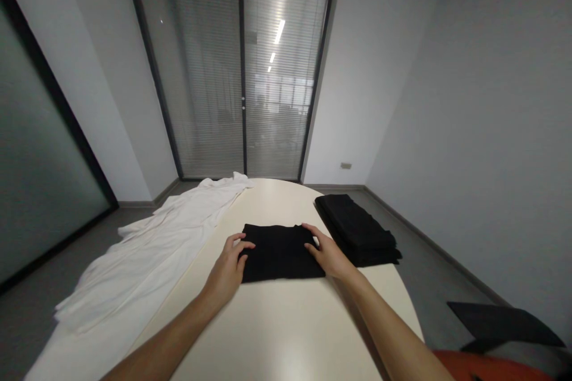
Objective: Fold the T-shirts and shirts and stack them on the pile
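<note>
A folded black cloth [281, 253], roughly rectangular, lies flat on the pale table in front of me. My left hand [229, 268] is at its left edge, with the fingertips and thumb curled onto the fabric. At the opposite edge, my right hand [329, 253] grips the cloth, its forefinger at the far right corner and its thumb on top. Just beyond my right hand sits a stack of folded black cloths [355, 226].
White fabric [165, 256] is spread along the left side of the table [277, 321] and hangs over its edge. The table's rounded edge curves round at the right. An orange and black chair [491, 363] stands at the lower right.
</note>
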`<state>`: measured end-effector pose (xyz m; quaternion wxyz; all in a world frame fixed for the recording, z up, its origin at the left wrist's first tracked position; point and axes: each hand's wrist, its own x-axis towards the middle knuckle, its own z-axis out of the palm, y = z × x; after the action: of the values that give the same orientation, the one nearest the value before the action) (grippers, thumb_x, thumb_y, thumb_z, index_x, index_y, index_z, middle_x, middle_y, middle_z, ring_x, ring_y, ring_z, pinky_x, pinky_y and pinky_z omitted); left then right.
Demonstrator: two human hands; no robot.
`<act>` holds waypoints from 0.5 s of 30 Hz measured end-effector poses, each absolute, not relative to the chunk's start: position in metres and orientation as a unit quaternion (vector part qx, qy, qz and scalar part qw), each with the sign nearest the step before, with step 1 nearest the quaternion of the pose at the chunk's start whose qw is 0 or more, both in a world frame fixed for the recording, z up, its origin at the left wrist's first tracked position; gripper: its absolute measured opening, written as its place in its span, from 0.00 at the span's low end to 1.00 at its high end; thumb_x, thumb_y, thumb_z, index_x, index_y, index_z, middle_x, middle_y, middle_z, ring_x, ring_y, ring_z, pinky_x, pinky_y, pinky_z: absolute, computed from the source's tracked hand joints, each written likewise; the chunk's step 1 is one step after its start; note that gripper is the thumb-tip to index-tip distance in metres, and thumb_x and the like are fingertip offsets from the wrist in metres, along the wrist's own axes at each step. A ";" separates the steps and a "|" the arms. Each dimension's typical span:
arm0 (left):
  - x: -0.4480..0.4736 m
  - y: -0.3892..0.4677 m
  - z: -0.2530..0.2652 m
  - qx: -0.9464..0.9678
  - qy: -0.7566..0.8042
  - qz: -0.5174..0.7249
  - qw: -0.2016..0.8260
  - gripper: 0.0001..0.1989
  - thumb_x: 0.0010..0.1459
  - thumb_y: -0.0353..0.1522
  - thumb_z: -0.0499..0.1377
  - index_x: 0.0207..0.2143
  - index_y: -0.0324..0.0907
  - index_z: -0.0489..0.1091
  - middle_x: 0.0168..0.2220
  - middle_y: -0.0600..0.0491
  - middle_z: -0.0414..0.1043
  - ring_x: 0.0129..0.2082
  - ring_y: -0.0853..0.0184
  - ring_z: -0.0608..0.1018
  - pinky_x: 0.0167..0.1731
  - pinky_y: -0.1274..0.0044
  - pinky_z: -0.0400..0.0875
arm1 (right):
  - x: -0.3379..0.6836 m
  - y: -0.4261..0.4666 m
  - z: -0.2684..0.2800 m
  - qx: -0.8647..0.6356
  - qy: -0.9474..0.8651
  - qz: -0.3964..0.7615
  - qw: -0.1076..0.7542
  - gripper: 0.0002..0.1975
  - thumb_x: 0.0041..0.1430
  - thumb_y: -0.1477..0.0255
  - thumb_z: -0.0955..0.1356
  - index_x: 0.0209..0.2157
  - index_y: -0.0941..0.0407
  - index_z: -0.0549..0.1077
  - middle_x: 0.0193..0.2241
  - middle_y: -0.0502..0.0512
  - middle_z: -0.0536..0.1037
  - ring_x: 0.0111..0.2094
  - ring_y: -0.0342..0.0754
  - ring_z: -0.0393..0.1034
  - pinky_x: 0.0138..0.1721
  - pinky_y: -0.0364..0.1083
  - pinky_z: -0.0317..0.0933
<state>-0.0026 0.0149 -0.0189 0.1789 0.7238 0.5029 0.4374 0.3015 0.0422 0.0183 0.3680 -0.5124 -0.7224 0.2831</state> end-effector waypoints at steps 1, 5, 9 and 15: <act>-0.002 0.015 -0.019 0.723 0.504 0.439 0.174 0.15 0.62 0.26 0.49 0.44 0.46 0.73 0.57 0.48 0.60 0.57 0.60 0.71 0.59 0.63 0.66 | 0.301 0.043 0.016 -0.512 -0.732 0.261 0.367 0.26 0.61 0.69 0.65 0.61 0.52 0.65 0.59 0.57 0.70 0.59 0.51 0.65 0.63 0.53 0.55; 0.002 0.012 -0.012 0.728 0.516 0.432 0.134 0.17 0.63 0.28 0.48 0.46 0.43 0.74 0.57 0.46 0.63 0.54 0.60 0.73 0.59 0.62 0.66 | 0.296 0.040 0.019 -0.548 -0.752 0.187 0.315 0.26 0.62 0.70 0.64 0.62 0.51 0.65 0.58 0.58 0.71 0.58 0.53 0.66 0.62 0.54 0.57; 0.007 0.004 0.005 0.774 0.501 0.383 0.064 0.21 0.67 0.34 0.47 0.60 0.44 0.67 0.67 0.46 0.56 0.67 0.56 0.59 0.66 0.58 0.54 | 0.276 0.027 0.038 -0.629 -0.728 0.066 0.265 0.21 0.64 0.66 0.64 0.57 0.52 0.72 0.60 0.64 0.67 0.57 0.62 0.65 0.58 0.60 0.58; 0.011 0.004 -0.003 0.811 0.524 0.235 0.111 0.29 0.68 0.44 0.47 0.68 0.46 0.55 0.71 0.43 0.44 0.70 0.49 0.49 0.64 0.51 0.48 | 0.244 0.016 0.040 -0.530 -0.812 0.095 0.225 0.28 0.67 0.53 0.60 0.64 0.46 0.63 0.67 0.53 0.59 0.69 0.59 0.45 0.68 0.62 0.37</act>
<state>0.0114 0.0035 -0.0026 0.1115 0.8111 0.5238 0.2352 0.2443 0.0159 0.0402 0.2246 -0.5303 -0.8120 0.0949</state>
